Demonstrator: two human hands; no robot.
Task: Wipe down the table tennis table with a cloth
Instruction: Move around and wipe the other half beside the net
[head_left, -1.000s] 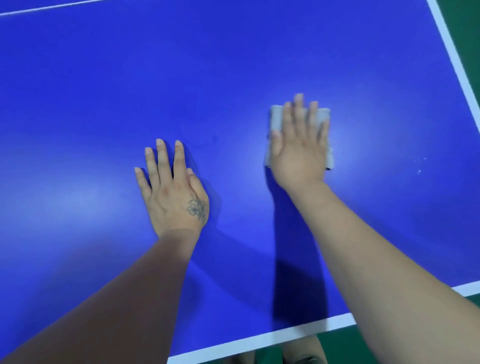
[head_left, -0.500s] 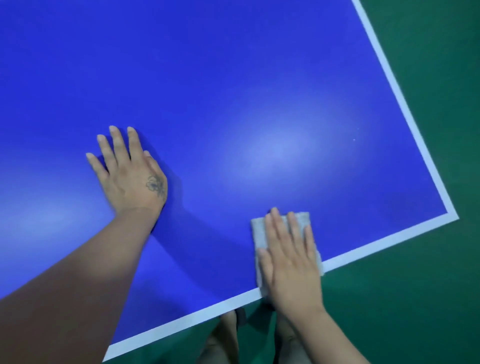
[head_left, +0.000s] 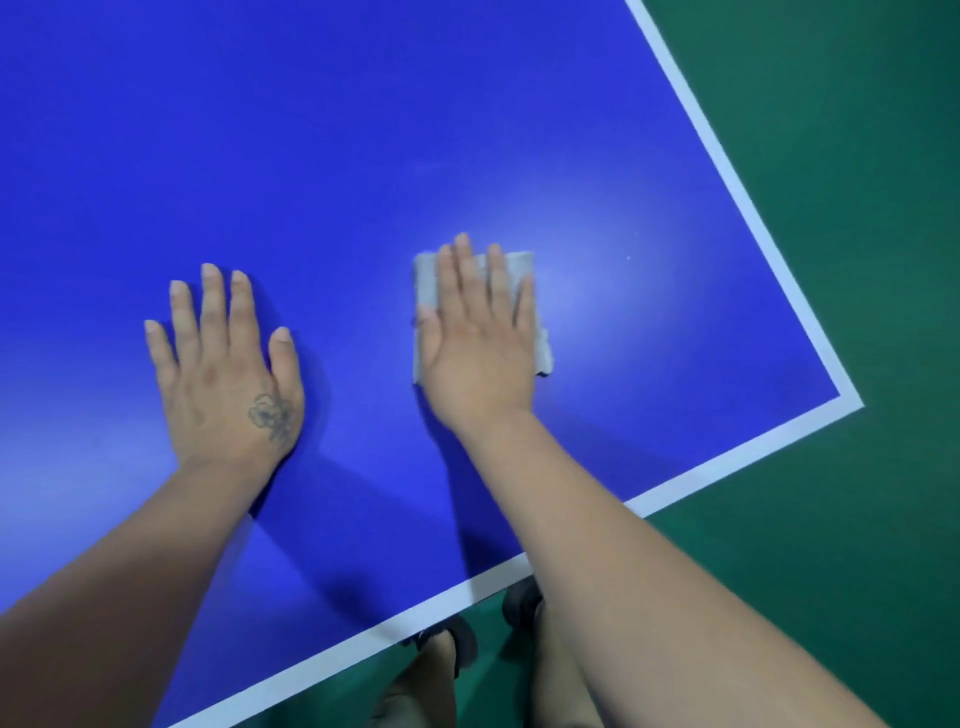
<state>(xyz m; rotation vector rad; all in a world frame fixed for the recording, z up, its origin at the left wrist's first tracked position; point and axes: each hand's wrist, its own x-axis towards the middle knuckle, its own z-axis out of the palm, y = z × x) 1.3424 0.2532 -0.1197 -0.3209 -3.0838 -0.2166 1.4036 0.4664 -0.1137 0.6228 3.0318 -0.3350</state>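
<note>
The right hand (head_left: 480, 345) presses flat on a folded grey cloth (head_left: 427, 283); the left hand (head_left: 228, 374) lies flat, fingers straight, beside it on the smooth blue table (head_left: 363, 130).

1. The right hand (head_left: 480, 345) and the cloth (head_left: 426, 283) under it have moved up the bench (head_left: 363, 130), away from the near white edge line (head_left: 322, 667) which they overlapped half a second ago.
2. A second ago they lay further up the bench, well clear of that line.
3. The right hand now lies nearly level with the left hand (head_left: 226, 371).
4. More of the cloth shows beside the fingers.
</note>
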